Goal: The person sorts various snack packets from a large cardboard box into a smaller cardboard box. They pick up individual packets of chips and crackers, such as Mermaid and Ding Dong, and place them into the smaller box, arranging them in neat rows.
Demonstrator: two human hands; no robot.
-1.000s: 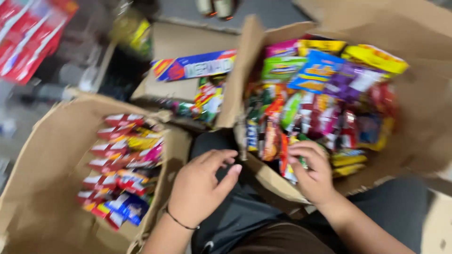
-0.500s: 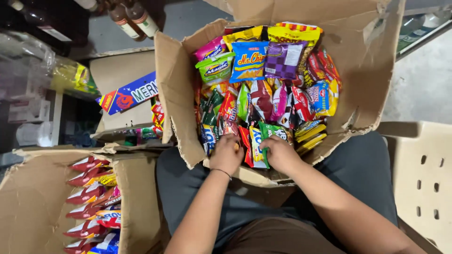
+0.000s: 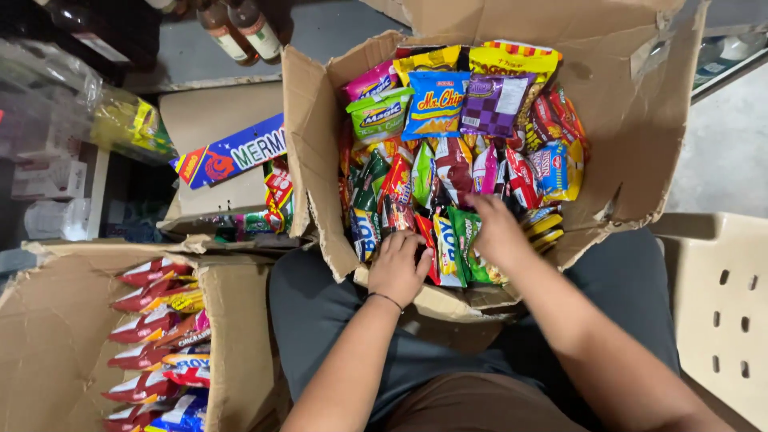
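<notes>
Head view, looking down onto a lap with an open box (image 3: 640,152) resting on it, crammed with upright snack packs. Left hand (image 3: 398,268) at the box's near edge, fingers curled down onto the front row, touching a red pack (image 3: 422,232) and just beside a blue pack (image 3: 366,234); grip loosely bent, not seen closed round anything. Thin black band on that wrist. Right hand (image 3: 496,228) reaching deeper, over a green pack (image 3: 468,240) and beside a yellow-blue pack (image 3: 448,252), fingertips pushed in among the middle packs; cannot tell what the grip has hold of, fingertips hidden between wrappers. Back row: green packet (image 3: 378,114), blue-yellow chip bag (image 3: 434,102), purple bag (image 3: 490,104), yellow bag (image 3: 514,60) behind them. Second box (image 3: 48,336) at lower left, apart from both hands, with red packs (image 3: 148,328) lined in a row. Long blue carton (image 3: 232,152) lying on flat cardboard between the two boxes. Brown bottles (image 3: 240,28) at top on the floor. Beige plastic chair (image 3: 720,312) at right
</notes>
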